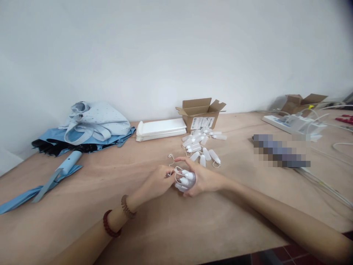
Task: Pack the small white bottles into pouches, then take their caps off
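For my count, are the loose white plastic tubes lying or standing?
Lying: the white plastic tubes rest on their sides in a loose heap.

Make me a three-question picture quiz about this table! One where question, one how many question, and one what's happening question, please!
1. Where is the open cardboard box?
A. On the floor
B. Behind the loose white bottles, by the wall
C. On the blue cloth

2. How many bracelets are on the left wrist?
A. One
B. Three
C. Two

3. What is the right hand doing?
A. Cupping a bunch of small white bottles
B. Lying flat on the table
C. Lifting the box

Answers:
1. B: the box stands past the bottles, near the wall.
2. C: a red bead bracelet and a brown coiled bracelet show.
3. A: the bottles sit against its palm, and the left hand touches them too.
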Demonstrator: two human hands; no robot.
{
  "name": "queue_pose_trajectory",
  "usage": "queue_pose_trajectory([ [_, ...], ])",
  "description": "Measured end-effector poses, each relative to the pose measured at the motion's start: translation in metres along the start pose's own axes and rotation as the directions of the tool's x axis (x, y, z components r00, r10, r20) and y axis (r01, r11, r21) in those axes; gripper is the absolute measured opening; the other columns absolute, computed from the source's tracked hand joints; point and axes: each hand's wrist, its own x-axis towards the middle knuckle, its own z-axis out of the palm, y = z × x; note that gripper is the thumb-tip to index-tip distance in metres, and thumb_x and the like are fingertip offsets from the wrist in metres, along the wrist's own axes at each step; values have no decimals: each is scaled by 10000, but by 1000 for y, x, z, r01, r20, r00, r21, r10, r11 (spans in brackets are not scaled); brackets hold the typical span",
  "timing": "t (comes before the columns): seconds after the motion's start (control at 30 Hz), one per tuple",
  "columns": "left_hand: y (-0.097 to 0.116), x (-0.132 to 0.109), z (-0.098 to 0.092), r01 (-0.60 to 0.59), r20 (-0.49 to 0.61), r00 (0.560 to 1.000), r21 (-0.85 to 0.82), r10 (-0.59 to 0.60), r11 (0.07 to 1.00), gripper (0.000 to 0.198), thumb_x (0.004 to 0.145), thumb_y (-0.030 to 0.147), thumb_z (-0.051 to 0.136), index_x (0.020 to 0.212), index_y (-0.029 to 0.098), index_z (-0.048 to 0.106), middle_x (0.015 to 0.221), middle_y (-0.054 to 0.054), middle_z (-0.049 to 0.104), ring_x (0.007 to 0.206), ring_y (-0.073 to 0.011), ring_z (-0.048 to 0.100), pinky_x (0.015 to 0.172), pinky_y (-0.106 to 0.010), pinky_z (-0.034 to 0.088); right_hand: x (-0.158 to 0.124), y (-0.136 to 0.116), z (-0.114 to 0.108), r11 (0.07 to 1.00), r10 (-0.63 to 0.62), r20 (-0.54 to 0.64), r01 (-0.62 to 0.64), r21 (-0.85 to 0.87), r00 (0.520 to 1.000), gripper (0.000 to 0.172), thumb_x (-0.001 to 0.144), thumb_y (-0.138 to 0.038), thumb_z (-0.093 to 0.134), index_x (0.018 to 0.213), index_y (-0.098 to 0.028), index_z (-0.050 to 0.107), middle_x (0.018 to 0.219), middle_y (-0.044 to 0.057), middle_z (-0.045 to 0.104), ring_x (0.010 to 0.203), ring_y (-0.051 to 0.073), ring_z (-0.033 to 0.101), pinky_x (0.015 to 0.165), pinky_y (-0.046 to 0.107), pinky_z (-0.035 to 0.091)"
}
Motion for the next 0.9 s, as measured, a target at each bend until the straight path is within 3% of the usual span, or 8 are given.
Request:
queue_pose_trajectory([
  [0.23, 1, -2, -7, -21, 23, 1000, -8, 21, 1000, 210, 790, 358, 563, 824, 155, 605, 678, 19, 529, 593, -104, 414, 529, -216, 298, 0, -1, 2, 999, -33, -9, 33, -27, 999, 890, 612, -215, 754, 1344, -254, 250, 1037, 31, 599, 904, 191, 590, 763, 290, 458],
  [0.4, 0, -1, -4, 89, -66, 992, -185, -103, 979, 317, 835, 393, 486, 639, 147, 529, 548, 46, 399, 489, -70, 298, 455, -209, 219, 0, -3, 1, 988, -54, -90, 40, -151, 995, 861, 621, -199, 731, 1344, -264, 268, 937, -9, 604, 853, 181, 587, 736, 275, 442],
  [0.47, 0, 1, -7, 206, -106, 956, -422, -274, 883, 329, 810, 416, 512, 613, 155, 485, 506, 75, 297, 428, -51, 198, 408, -202, 150, 0, -4, -2, 966, -61, -171, 15, -258, 983, 828, 630, -200, 711, 1338, -268, 286, 823, -35, 590, 757, 171, 584, 682, 267, 428],
  [0.53, 2, 0, -15, 244, -39, 929, -684, -367, 688, 275, 770, 390, 540, 634, 161, 469, 526, 83, 276, 404, -37, 155, 379, -193, 117, 1, -2, -5, 932, -98, -271, -7, -362, 957, 782, 640, -210, 694, 1320, -261, 312, 792, -33, 582, 726, 173, 575, 663, 266, 410],
  [0.6, 6, -1, -22, 224, 56, 943, -834, -327, 504, 198, 732, 348, 538, 696, 156, 501, 598, 57, 365, 402, -31, 199, 359, -184, 117, 2, 2, -6, 903, -119, -347, -44, -427, 930, 753, 651, -230, 680, 1309, -255, 315, 795, -25, 586, 705, 177, 565, 634, 262, 390],
  [0.67, 10, -3, -24, 225, 107, 956, -868, -275, 443, 181, 723, 331, 538, 760, 153, 538, 694, 25, 443, 416, -29, 252, 347, -177, 116, 3, 6, -6, 884, -113, -389, -86, -459, 914, 750, 656, -248, 673, 1309, -254, 305, 770, -29, 579, 657, 171, 546, 590, 251, 361],
  [0.77, 12, -5, -13, 219, 43, 956, -763, -290, 609, 193, 740, 349, 599, 748, 157, 573, 616, 50, 409, 402, -26, 213, 352, -177, 111, 5, 13, -4, 879, -104, -401, -105, -464, 910, 781, 653, -255, 673, 1328, -251, 278, 725, -43, 555, 611, 161, 524, 563, 242, 334],
  [0.9, 12, -7, 7, 48, -300, 945, -275, -133, 960, 217, 778, 372, 619, 850, 174, 671, 580, 37, 506, 463, -61, 346, 437, -196, 257, 8, 16, 1, 891, -122, -367, -61, -449, 922, 788, 657, -265, 675, 1332, -241, 268, 761, -27, 572, 662, 175, 546, 592, 248, 353],
])
